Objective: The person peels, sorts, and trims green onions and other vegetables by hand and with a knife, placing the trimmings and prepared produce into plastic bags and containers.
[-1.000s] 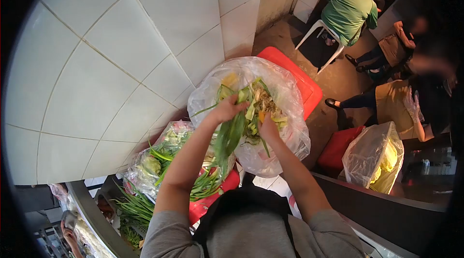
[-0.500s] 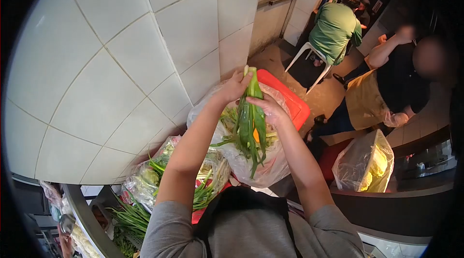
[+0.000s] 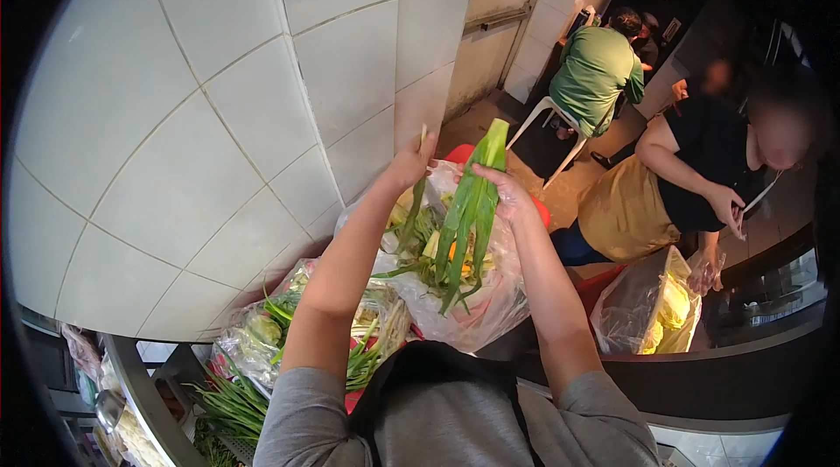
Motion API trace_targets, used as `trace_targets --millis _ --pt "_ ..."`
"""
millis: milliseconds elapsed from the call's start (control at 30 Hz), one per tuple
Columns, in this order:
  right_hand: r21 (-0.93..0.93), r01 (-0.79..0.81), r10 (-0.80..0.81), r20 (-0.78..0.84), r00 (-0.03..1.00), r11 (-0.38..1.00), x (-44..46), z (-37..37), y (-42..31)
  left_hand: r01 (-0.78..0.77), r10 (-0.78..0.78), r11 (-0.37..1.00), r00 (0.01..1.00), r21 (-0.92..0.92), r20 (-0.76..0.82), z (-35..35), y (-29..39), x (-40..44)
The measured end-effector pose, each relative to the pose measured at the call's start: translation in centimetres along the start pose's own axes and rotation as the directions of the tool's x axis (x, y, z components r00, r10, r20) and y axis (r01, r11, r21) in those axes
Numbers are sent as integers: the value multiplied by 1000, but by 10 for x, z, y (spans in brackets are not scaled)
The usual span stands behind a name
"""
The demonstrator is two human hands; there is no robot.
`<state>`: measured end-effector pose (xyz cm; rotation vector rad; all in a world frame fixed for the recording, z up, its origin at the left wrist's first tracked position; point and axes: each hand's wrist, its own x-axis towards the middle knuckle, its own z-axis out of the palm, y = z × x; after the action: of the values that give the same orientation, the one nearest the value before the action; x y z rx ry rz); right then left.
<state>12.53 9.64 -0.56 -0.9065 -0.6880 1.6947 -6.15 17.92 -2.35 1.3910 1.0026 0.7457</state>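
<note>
My right hand is closed around a leek, its thick cut end up and its long green leaves hanging down. To the left, my left hand pinches a narrow leaf strip that dangles apart from the leek. Both hands are above a clear plastic bag with vegetable trimmings inside, some pale green and a bit orange. Parts of a red container show around the bag.
A tiled wall rises on the left. Bagged greens and spring onions lie near me at lower left. At right, a person in a tan apron stands by a bag of yellowish vegetables. Another person in green sits farther back.
My left hand has drawn left, away from the leek, with a leaf strip in it. The leek has shifted right in my right hand. The person in the apron has come closer to the yellowish vegetables.
</note>
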Motion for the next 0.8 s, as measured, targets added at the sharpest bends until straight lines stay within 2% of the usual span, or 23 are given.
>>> trace_targets --millis 33,67,100,200,233,267,300,400,500,600,700,800 --pt "39 -1 1 8 1000 999 1 -5 -3 -124 196 934 962 336 -190 5 -19 7" --pt "79 -4 3 16 1000 997 2 -10 -6 -150 427 748 855 646 -295 13 -49 20" --pt "119 -9 6 26 1000 993 2 -8 -8 -74 652 477 699 876 -295 20 -53 16" --pt "159 71 -79 50 996 985 -3 2 -16 -325 676 558 712 763 -191 32 -44 9" --pt "146 85 -94 54 994 986 -4 5 -18 -416 541 748 834 518 -112 35 -32 -2" --pt "134 101 -110 58 992 986 -5 8 -20 -413 418 882 908 226 26 37 -17 -14" --pt "122 119 -127 61 990 985 -5 9 -22 -315 324 946 925 -73 201 39 -11 -21" --pt "86 218 -220 17 975 972 -3 4 -25 -361 335 927 919 101 205 33 -19 -28" --pt "50 261 -261 -17 965 964 -5 -2 -33 -271 275 961 925 -54 260 20 -25 -37" --pt "75 321 -319 -43 947 944 -9 -2 -36 -53 106 986 931 -158 349 6 -25 -53" --pt "86 384 -380 -63 923 919 -5 -14 -42 -115 169 979 921 -170 351 -3 -45 -61" --pt "108 431 -425 -72 902 896 -2 -16 -44 -115 173 971 943 -211 284 -5 -65 -65"
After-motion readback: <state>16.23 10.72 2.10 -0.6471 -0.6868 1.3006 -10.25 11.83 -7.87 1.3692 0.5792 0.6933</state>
